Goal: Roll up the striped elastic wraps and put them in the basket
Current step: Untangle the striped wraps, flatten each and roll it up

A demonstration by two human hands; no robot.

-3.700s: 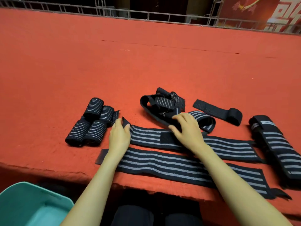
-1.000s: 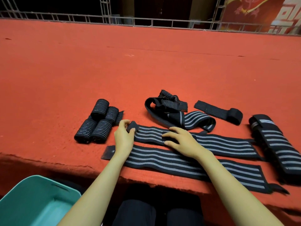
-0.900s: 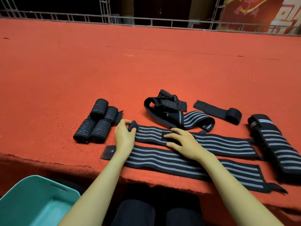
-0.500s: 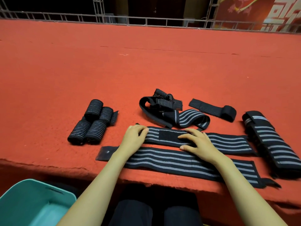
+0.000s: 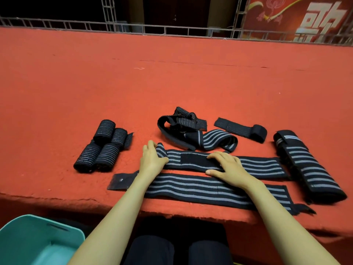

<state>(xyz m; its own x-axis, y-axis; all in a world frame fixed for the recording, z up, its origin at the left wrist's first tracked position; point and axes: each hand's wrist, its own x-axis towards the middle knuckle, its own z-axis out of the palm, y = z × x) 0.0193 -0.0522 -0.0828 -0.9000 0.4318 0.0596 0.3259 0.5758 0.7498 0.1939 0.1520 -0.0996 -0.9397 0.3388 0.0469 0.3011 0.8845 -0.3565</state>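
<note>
Here, a striped wrap lies flat and lengthwise across the near part of the red tabletop, a black fastening patch showing on its top face. The left hand grips the wrap's left end, fingers and thumb curled round it, and that end is turned up and over into the first fold of a roll. The right hand lies released on the wrap's middle, fingers straight and pressing it flat, with the thumb at the near edge. Just in front, parallel and nearer the tabletop's edge, a second wrap lies stretched out under both forearms, a plain black tab at its left end. To the left, four rolls sit bunched together, touching one another. Behind the hands is a loose heap of tangled wraps, one striped loop reaching close to the held wrap. Right of the heap lies a plain black strap, rolled at its right end only. At the far right a folded wrap lies at an angle toward the edge. A teal basket stands low at the bottom left, below the tabletop, beside the person's dark-clad knees. Beyond the tabletop run a metal railing and a red banner.
</note>
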